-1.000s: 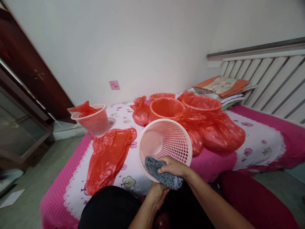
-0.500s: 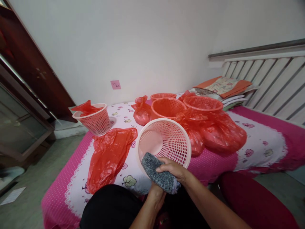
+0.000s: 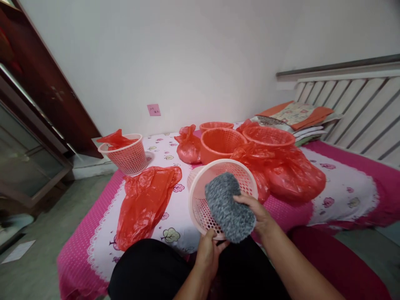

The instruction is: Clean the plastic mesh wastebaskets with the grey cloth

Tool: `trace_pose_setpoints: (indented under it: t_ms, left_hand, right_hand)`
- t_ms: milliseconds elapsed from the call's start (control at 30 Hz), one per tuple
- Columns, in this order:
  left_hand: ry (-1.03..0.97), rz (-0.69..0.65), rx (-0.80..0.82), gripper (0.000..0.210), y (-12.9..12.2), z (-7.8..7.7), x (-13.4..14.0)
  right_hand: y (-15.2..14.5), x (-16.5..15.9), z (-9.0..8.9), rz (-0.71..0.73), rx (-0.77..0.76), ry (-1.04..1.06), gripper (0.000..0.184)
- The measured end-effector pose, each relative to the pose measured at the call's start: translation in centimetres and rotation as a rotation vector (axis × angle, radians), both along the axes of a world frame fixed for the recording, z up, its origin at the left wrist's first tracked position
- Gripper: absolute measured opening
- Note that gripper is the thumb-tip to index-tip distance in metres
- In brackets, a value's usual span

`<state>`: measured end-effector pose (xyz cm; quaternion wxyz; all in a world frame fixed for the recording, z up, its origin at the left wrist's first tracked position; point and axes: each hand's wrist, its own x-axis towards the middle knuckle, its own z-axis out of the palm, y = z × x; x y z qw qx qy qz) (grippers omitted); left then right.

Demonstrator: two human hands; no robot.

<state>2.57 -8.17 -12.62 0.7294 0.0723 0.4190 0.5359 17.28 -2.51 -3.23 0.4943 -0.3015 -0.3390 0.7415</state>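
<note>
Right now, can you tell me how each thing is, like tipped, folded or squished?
Pale pink mesh basket: tilted, mouth toward the person
Gray fuzzy cloth: bunched up, held
Left hand: gripping the basket's rim
Right hand: closed on the cloth
Far-left mesh basket: standing, red bag poking out
Loose red plastic bag: flattened, wrinkled
Large red plastic bag: bulging
Three orange baskets: standing, mouths up
Stacked cloths: folded

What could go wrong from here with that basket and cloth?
The pale pink perforated basket is tilted, with the left hand gripping its near rim, so it could twist or slip. The fuzzy grey cloth in the right hand is at the basket's mouth and might snag in the holes. A wide swing could nudge the red plastic bags close by.
</note>
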Motion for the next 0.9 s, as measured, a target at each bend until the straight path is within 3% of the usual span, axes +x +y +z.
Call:
trace_pose_setpoints:
  t_ms: [100, 200, 367, 500, 600, 733, 833, 900]
  left_hand:
    - [0.036, 0.007, -0.009, 0.02, -0.2, -0.1, -0.1]
    - [0.085, 0.015, 0.004, 0.024, 0.0, -0.3, -0.1]
    - [0.111, 0.064, 0.064, 0.037, 0.5, -1.0, -0.2]
    - [0.044, -0.008, 0.027, 0.024, 0.8, -1.1, -0.2]
    - [0.035, -0.039, -0.018, 0.018, 0.8, -0.9, -0.1]
    - [0.002, -0.085, -0.043, 0.027, 0.7, -0.5, -0.3]
    - [-0.028, -0.103, -0.021, 0.036, 0.6, -0.3, -0.4]
    - [-0.028, -0.098, -0.013, 0.037, 0.7, -0.3, -0.5]
  right_hand:
    - [1.2, 2.0, -0.1, -0.166, -0.064, -0.027, 0.03]
    - [1.7, 3.0, -0.6, -0.219, -0.09, -0.065, 0.029]
    - [1.4, 2.4, -0.9, -0.19, 0.008, -0.211, 0.038]
    - [1.9, 1.1, -1.2, -0.128, 0.168, -0.395, 0.044]
    - [3.1, 0.0, -1.5, -0.155, 0.366, -0.648, 0.037]
    - [5.6, -2.2, -1.1, -0.195, 0.731, -1.17, 0.032]
    - [7.7, -4.5, -0.9, -0.081, 0.78, -1.602, 0.038]
    - [9.0, -6.0, -1.4, 0.019, 0.737, -1.733, 0.037]
